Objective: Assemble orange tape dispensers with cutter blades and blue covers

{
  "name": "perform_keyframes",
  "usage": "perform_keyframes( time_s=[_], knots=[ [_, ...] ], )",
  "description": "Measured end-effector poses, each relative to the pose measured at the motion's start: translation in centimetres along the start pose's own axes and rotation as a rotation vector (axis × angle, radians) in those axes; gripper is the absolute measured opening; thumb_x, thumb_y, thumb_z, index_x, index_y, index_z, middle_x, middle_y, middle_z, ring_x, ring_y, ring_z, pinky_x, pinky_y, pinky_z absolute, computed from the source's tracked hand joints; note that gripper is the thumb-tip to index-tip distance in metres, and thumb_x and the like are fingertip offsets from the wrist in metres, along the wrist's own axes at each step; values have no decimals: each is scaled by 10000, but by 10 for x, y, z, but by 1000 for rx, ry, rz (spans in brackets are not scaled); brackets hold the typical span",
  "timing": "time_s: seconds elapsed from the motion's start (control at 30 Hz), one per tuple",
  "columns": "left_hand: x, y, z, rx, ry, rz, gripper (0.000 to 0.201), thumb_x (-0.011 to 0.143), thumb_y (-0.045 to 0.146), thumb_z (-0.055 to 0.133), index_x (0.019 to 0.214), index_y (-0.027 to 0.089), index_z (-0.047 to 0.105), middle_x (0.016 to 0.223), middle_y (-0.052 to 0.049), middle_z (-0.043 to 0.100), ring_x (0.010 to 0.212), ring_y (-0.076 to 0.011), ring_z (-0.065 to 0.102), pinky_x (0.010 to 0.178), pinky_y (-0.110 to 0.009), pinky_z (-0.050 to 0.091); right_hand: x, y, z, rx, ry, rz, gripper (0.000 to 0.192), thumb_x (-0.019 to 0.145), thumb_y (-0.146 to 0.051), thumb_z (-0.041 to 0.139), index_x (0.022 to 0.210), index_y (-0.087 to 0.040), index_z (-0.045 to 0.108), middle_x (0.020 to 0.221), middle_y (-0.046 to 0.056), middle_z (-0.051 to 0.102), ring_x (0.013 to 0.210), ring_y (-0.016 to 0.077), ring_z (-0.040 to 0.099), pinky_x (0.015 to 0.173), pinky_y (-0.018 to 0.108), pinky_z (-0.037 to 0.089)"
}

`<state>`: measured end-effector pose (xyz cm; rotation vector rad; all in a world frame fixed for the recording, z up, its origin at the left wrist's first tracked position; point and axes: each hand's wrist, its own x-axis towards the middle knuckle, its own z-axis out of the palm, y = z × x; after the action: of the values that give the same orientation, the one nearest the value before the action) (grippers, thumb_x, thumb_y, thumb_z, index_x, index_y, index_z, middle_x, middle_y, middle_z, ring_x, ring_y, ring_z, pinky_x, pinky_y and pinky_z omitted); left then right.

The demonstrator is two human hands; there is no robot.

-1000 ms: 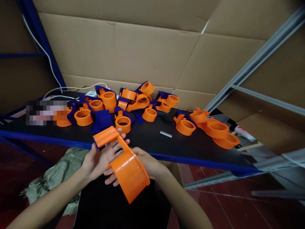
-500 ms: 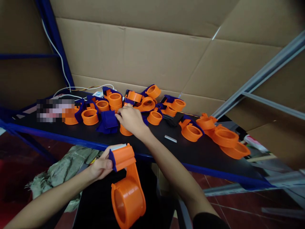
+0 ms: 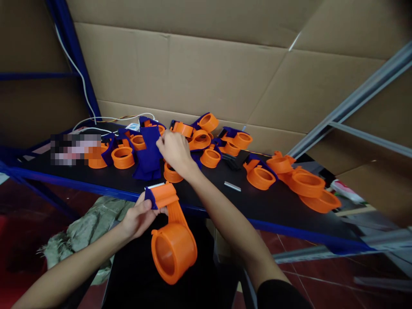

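Observation:
My left hand [image 3: 135,219] grips an orange tape dispenser [image 3: 180,245] by its head, in front of the shelf edge. A dark blue piece sits at that end, and a toothed metal blade [image 3: 156,186] shows along its top. The dispenser's round hub hangs down to the right. Over the shelf, my right hand [image 3: 175,151] is closed with its fingertips at the edge of a flat blue plastic piece [image 3: 151,139], which stands raised. More blue pieces [image 3: 146,169] lie just below it. An orange hub [image 3: 172,173] is partly hidden by my right wrist.
Several orange and blue tape dispensers [image 3: 123,158] crowd the black shelf [image 3: 206,193]. Orange dispenser bodies [image 3: 305,182] lie stacked at the right. A loose metal strip [image 3: 232,186] rests near the front. Cardboard [image 3: 180,73] walls the back; white cables [image 3: 84,86] run at left.
A blue piece has risen upright at my right hand's fingertips from the pile. My left hand has raised the dispenser slightly and tilted it, so the blade's teeth show more clearly.

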<state>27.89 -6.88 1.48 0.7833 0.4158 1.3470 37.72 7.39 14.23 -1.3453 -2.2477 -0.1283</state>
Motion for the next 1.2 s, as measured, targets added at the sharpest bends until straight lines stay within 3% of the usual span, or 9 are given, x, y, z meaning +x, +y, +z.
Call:
perform_keyframes(
  time_s=[0.13, 0.23, 0.33, 0.5, 0.63, 0.87, 0.97, 1.1, 1.2],
  knots=[
    [6, 4, 7, 10, 93, 16, 400, 777, 406, 747, 1102, 179, 694, 1176, -120, 717, 1065, -320, 674, 862, -442, 563, -23, 22, -26, 429, 106, -11, 265, 901, -208, 520, 1083, -129, 695, 817, 37, 713, 767, 161, 662, 767, 271, 501],
    [11, 4, 11, 71, 182, 85, 361, 784, 379, 756, 1079, 182, 691, 1174, -109, 716, 1051, -295, 684, 842, -398, 575, -57, 36, -44, 538, 160, -71, 254, 872, -199, 590, 1086, -175, 726, 883, 25, 701, 807, 152, 645, 758, 268, 492],
    [16, 3, 12, 115, 258, 122, 342, 793, 376, 760, 1068, 187, 683, 1126, -85, 727, 975, -249, 705, 785, -341, 587, -98, 42, -53, 516, 213, -194, 234, 899, -176, 598, 1073, -214, 750, 920, 40, 666, 852, 157, 628, 773, 289, 496],
    [15, 4, 15, 92, 297, 81, 301, 806, 389, 762, 1024, 201, 675, 971, -22, 730, 876, -181, 703, 713, -264, 586, -150, 45, -46, 376, 324, -396, 336, 925, -115, 589, 1206, -260, 703, 975, 63, 640, 888, 167, 612, 760, 311, 522],
    [15, 3, 17, 80, 301, 59, 307, 771, 389, 794, 975, 197, 670, 819, 11, 696, 789, -156, 689, 650, -231, 575, -162, 50, -39, 214, 320, -456, 375, 929, -99, 591, 1267, -242, 668, 965, 78, 644, 892, 182, 608, 746, 312, 529],
    [15, 2, 16, 147, 303, 42, 303, 783, 385, 780, 987, 189, 672, 969, -24, 706, 858, -175, 687, 741, -308, 603, -162, 57, -31, 204, 297, -438, 359, 932, -98, 584, 1262, -214, 665, 987, 92, 662, 859, 183, 606, 738, 327, 531],
    [12, 4, 15, 220, 276, 82, 323, 780, 366, 784, 1035, 210, 662, 1015, -34, 713, 898, -197, 690, 773, -330, 596, -164, 58, -39, 295, 231, -452, 381, 920, -98, 599, 1273, -230, 658, 1032, 95, 677, 918, 199, 611, 800, 368, 536],
    [7, 11, 13, 394, 236, 192, 396, 730, 298, 825, 1081, 219, 661, 1064, -38, 708, 942, -210, 672, 829, -321, 563, -162, 59, -59, 579, -3, -486, 322, 902, -167, 663, 1204, -275, 691, 1280, 84, 642, 1189, 240, 568, 997, 453, 487],
    [-1, 17, 16, 575, 176, 312, 474, 678, 274, 856, 1103, 204, 658, 1026, -40, 692, 901, -203, 649, 813, -297, 540, -158, 57, -63, 790, -149, -386, 277, 914, -226, 666, 1187, -264, 697, 1378, 82, 593, 1248, 239, 549, 1035, 439, 464]
  ],
)
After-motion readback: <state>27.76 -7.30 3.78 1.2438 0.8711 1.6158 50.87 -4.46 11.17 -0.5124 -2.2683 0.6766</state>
